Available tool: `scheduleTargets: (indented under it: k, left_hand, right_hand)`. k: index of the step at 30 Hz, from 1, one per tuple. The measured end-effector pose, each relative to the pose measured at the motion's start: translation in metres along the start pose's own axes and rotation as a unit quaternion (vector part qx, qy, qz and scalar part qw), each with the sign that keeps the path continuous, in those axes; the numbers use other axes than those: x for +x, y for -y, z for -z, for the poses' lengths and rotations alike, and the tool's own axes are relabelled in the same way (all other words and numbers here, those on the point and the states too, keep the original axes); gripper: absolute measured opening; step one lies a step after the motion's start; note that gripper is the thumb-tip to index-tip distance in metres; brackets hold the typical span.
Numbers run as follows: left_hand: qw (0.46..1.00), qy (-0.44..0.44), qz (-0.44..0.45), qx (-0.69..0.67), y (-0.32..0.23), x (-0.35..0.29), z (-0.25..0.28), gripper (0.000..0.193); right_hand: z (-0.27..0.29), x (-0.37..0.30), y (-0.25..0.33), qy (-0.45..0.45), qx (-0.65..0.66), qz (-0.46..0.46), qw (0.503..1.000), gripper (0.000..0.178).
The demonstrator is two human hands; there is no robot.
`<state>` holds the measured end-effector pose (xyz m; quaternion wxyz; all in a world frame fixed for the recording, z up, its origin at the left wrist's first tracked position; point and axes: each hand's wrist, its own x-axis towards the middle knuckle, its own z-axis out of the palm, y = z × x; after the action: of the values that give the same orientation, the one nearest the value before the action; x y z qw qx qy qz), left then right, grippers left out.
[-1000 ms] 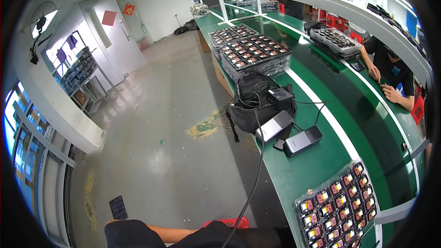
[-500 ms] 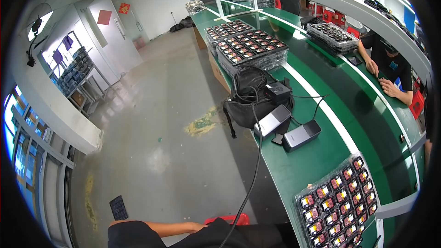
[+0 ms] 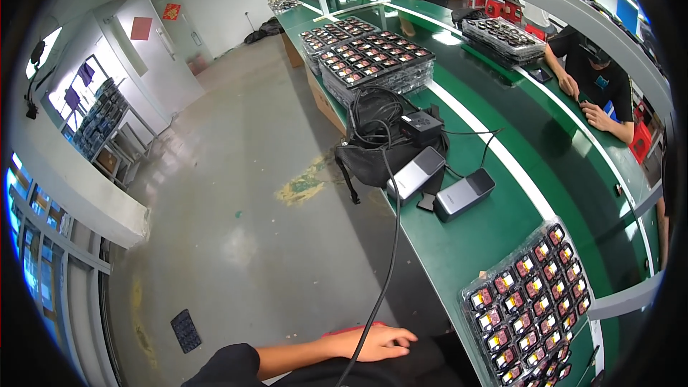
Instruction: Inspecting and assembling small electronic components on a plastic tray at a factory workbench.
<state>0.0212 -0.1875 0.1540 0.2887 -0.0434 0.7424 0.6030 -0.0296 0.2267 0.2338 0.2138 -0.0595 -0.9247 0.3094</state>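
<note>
My left hand [image 3: 376, 342] reaches in from the lower edge, below a black sleeve. Its fingers are loosely stretched out above dark cloth at my lap, and nothing shows in them. A black cable [image 3: 390, 261] hangs down from the bench and crosses in front of this hand. Behind the wrist a strip of something red [image 3: 351, 330] peeks out. To the right of the hand, on the bench, lies a clear plastic tray [image 3: 473, 305] filled with several small black square parts with red and yellow faces. My right hand is out of view.
Two grey-and-black power banks [image 3: 466, 194] lie on the green bench [image 3: 448, 254] beside a black bag [image 3: 369, 154] and a small black box [image 3: 421, 126]. Stacked trays [image 3: 376, 64] stand farther back. Across the bench a person [image 3: 598, 93] works with both hands. A dark mat [image 3: 186, 331] lies on the floor.
My left hand has come further into view and moved right, with its fingers now showing. The whole scene has shifted slightly left and up as my head turned.
</note>
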Motion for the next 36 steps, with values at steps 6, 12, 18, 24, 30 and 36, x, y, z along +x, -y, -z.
scheduleTargets:
  k: [6,12,18,24,30,36]
  left_hand:
    - [0.917,0.168,-0.146,-0.332,-0.038,0.036,-0.036,0.049]
    - [0.866,0.228,-0.151,-0.419,-0.052,0.041,-0.045,0.055]
    - [0.864,0.223,-0.135,-0.431,-0.061,0.041,-0.042,0.057]
    - [0.848,0.252,-0.119,-0.451,-0.064,0.043,-0.036,0.055]
    - [0.788,0.200,-0.135,-0.567,-0.048,0.046,-0.050,0.055]
    - [0.756,0.143,-0.186,-0.610,-0.049,0.040,-0.048,0.055]
  right_hand:
    - [-0.050,-0.048,0.043,0.230,0.289,0.132,0.920,0.052]
    - [-0.074,-0.047,0.088,0.332,0.275,0.170,0.886,0.043]
    - [-0.081,-0.044,0.080,0.383,0.256,0.150,0.875,0.042]
    - [-0.085,-0.047,0.085,0.382,0.263,0.153,0.873,0.042]
    - [-0.094,-0.031,0.121,0.247,0.260,0.265,0.895,0.051]
    - [-0.087,-0.035,0.109,0.212,0.172,0.226,0.935,0.052]
